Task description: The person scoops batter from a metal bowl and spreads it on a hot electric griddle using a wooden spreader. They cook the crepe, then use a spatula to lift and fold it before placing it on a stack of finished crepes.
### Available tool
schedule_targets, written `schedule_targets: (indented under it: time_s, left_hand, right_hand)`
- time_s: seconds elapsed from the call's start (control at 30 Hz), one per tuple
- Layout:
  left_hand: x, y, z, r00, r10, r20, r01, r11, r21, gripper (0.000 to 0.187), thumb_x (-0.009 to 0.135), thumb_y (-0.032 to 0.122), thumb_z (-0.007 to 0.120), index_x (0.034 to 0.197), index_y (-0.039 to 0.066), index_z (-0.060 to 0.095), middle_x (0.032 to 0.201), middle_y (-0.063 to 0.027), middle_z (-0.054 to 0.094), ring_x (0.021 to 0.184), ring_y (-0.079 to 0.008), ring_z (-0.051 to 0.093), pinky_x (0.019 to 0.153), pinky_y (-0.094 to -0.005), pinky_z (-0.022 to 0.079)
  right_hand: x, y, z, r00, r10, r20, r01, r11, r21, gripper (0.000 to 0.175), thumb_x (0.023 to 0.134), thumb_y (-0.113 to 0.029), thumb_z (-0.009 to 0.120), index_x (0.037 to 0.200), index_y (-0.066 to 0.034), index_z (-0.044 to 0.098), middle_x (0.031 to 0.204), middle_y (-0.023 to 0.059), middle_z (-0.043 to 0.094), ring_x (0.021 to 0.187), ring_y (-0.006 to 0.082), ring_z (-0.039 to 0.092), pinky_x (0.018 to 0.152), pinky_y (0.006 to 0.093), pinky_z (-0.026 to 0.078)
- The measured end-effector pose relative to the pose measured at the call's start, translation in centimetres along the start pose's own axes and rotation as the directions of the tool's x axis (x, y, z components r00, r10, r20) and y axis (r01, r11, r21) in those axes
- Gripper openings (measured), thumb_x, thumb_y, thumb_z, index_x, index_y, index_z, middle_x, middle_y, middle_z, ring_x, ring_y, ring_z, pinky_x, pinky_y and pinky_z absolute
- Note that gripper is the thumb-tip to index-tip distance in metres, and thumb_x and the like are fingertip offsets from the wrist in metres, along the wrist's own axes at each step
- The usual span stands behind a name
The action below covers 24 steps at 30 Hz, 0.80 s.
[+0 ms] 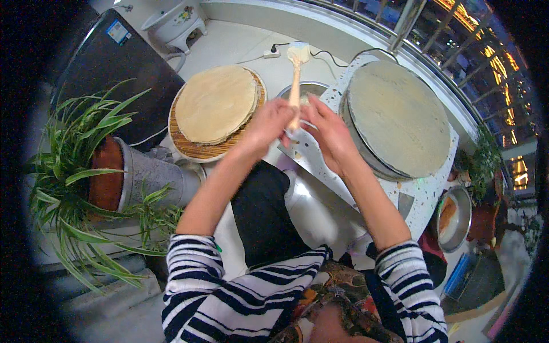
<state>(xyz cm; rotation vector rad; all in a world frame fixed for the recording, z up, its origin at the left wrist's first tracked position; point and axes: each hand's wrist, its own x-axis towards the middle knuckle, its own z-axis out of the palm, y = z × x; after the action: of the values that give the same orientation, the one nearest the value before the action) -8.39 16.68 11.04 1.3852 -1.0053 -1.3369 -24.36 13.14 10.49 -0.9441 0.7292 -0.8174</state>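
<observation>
In the middle of the head view, a wooden-handled spatula (295, 81) points away from me, its broad head coated in pale batter. My left hand (272, 120) grips it near the handle's lower end. Just to its right, my right hand (328, 126) has bent fingers close to the handle; blur hides whether they touch it. A metal bowl (283, 92) shows partly behind the hands. To the right sits a round griddle (354, 141), its top covered by a thin pale sheet of batter (399, 120). On the left, a stack of thin round pancakes (216, 103) lies on a round slatted mat (184, 141).
The griddle stands on a speckled white board (309, 150). A potted spider plant (77, 171) and a dark cabinet (116, 73) are at left. A power cord (330, 62) runs along the floor behind. At far right is another metal bowl (454, 221); a railing (407, 25) borders the window.
</observation>
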Motion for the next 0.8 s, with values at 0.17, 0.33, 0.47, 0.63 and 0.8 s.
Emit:
schedule_targets:
  time_s: [0.17, 0.33, 0.47, 0.63, 0.8]
  left_hand:
    - [11.5, -3.4, -9.4, 0.991, -0.068, -0.115, 0.119, 0.845, 0.521, 0.025, 0.091, 0.025, 0.058, 0.089, 0.0, 0.062, 0.069, -0.0065, 0.06, 0.06, -0.0151, 0.058, 0.045, -0.0307, 0.046]
    - [22.5, -12.3, -8.3, 0.997, -0.01, -0.075, 0.075, 0.221, 0.972, 0.026, 0.086, 0.016, 0.056, 0.1, -0.001, 0.069, 0.105, -0.0218, 0.068, 0.099, -0.0324, 0.067, 0.08, -0.0434, 0.054]
    - [27.6, -16.5, -7.1, 0.994, -0.011, 0.109, -0.109, 0.013, 0.994, 0.019, 0.081, 0.01, 0.06, 0.093, 0.009, 0.074, 0.099, -0.016, 0.071, 0.092, -0.0309, 0.07, 0.074, -0.0433, 0.056]
    - [34.1, -17.7, -7.8, 0.982, 0.064, 0.176, -0.167, -0.12, 0.979, 0.017, 0.077, 0.013, 0.064, 0.09, 0.01, 0.075, 0.092, -0.0104, 0.073, 0.087, -0.0297, 0.07, 0.071, -0.0422, 0.057]
    - [39.6, -18.6, -9.4, 0.984, 0.126, 0.129, -0.104, -0.184, 0.977, 0.021, 0.074, 0.013, 0.067, 0.095, 0.009, 0.073, 0.103, -0.0105, 0.069, 0.098, -0.0315, 0.065, 0.073, -0.0421, 0.057]
  right_hand:
    - [-7.5, 1.9, -5.7, 0.997, 0.071, -0.003, -0.069, 0.961, -0.268, 0.042, 0.096, -0.02, 0.059, 0.13, 0.0047, 0.054, 0.107, 0.0113, 0.067, 0.101, 0.0169, 0.061, 0.099, 0.0304, 0.043]
    - [-13.5, 3.5, -9.7, 0.987, 0.13, -0.093, -0.157, 0.895, -0.417, 0.033, 0.096, -0.014, 0.058, 0.124, 0.0037, 0.059, 0.104, 0.009, 0.069, 0.098, 0.0154, 0.062, 0.093, 0.032, 0.047]
    - [-15.9, 3.1, -11.6, 0.986, 0.144, -0.081, -0.165, 0.875, -0.455, 0.033, 0.091, -0.004, 0.061, 0.124, -0.0025, 0.061, 0.102, 0.0102, 0.069, 0.095, 0.0198, 0.063, 0.089, 0.0331, 0.048]
    - [-16.4, 2.7, -12.7, 0.982, 0.162, -0.101, -0.19, 0.863, -0.467, 0.035, 0.09, -0.003, 0.061, 0.126, -0.0031, 0.059, 0.104, 0.0133, 0.069, 0.098, 0.0244, 0.063, 0.091, 0.038, 0.047]
    - [-15.6, 2.8, -13.1, 0.972, 0.203, -0.12, -0.236, 0.862, -0.449, 0.037, 0.091, -0.006, 0.062, 0.128, -0.0034, 0.057, 0.105, 0.0149, 0.068, 0.099, 0.0262, 0.063, 0.091, 0.04, 0.047]
